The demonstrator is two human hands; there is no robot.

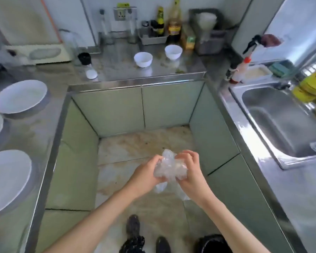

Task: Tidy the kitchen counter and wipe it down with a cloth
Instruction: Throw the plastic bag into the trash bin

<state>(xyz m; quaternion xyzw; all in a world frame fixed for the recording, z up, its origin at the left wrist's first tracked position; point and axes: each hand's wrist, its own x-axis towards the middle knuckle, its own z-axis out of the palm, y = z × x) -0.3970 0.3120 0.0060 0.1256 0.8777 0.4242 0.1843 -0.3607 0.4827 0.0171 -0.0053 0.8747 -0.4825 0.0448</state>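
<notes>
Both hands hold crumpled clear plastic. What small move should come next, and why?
Probably drop the crumpled clear plastic into what looks like a round black bin below: left hand and right hand grip it balled up over the floor.

Bright, cool daylight enters from the right, and the steel counter (pixel 232 110) beside the sink (pixel 281 123) glares white along its rim. The left side is dimmer; the plates (pixel 20 96) there cast soft grey shadows. The whole picture is soft and smeared, so the labels on the bottles (pixel 174 22) at the back are unreadable. Wide-angle distortion bends the counter edges outward and stretches the corners. The left hand (pixel 144 173) and right hand (pixel 191 170), gripping crumpled clear plastic (pixel 169 169), look least blurred, with pale highlights on the plastic.
</notes>
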